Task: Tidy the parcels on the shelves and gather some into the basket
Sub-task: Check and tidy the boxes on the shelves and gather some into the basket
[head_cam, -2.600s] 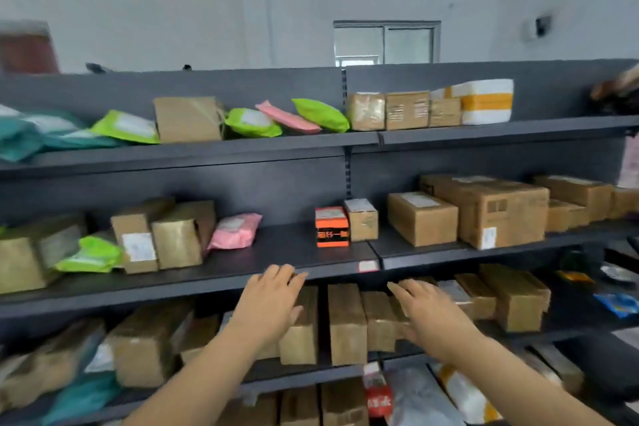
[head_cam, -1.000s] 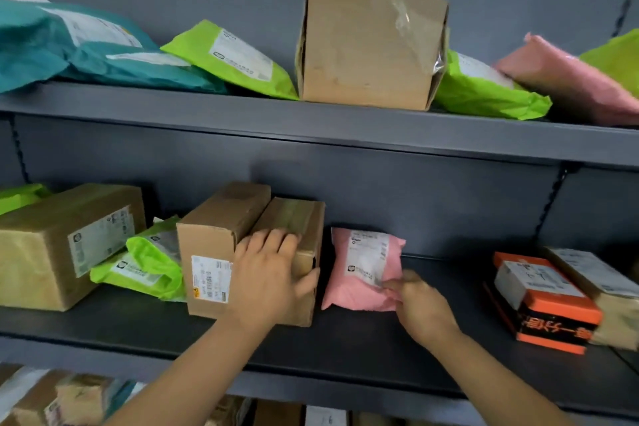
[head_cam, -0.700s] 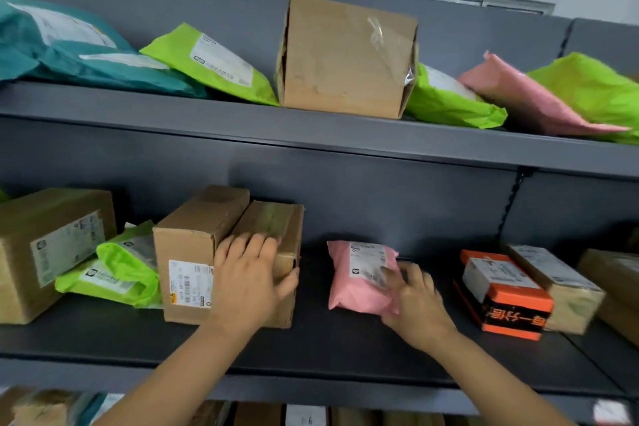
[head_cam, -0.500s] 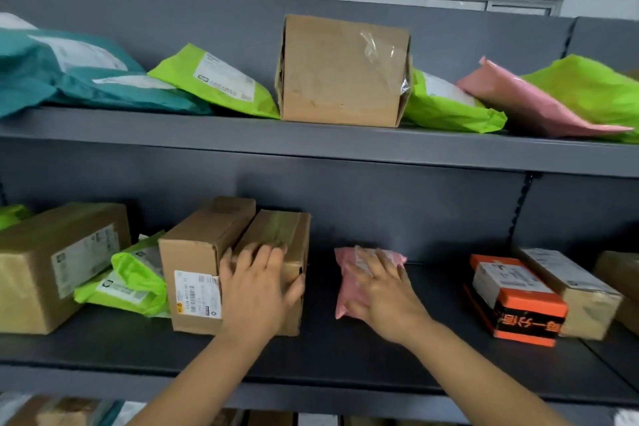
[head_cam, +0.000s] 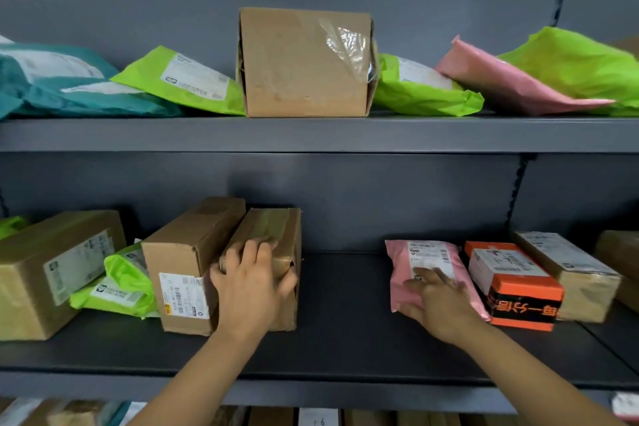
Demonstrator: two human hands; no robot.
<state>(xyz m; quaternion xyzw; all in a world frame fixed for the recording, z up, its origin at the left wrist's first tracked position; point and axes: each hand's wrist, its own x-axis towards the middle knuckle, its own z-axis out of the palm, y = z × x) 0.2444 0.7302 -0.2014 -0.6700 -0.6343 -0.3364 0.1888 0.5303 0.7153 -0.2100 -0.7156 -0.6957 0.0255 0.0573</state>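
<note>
Teal mailer (head_cam: pixel 69 93), top shelf (head_cam: pixel 311 135) L end: cut by frame. Brown box (head_cam: pixel 622 263), mid shelf (head_cam: pixel 345 339) R end: same. Pink mailer (head_cam: pixel 401 280) label (head_cam: pixel 428 252) txt too small to read.

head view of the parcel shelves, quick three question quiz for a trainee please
1. True or false: the right hand rests on the pink plastic mailer bag lying on the grey metal shelf.
2. What sits directly right of the pink bag, touching it?
A) an orange and black carton
B) a blue plastic crate
C) a glass bottle
3. Short answer: which hand rests on the tape-wrapped brown cardboard box?

Key
1. True
2. A
3. The left hand
</note>
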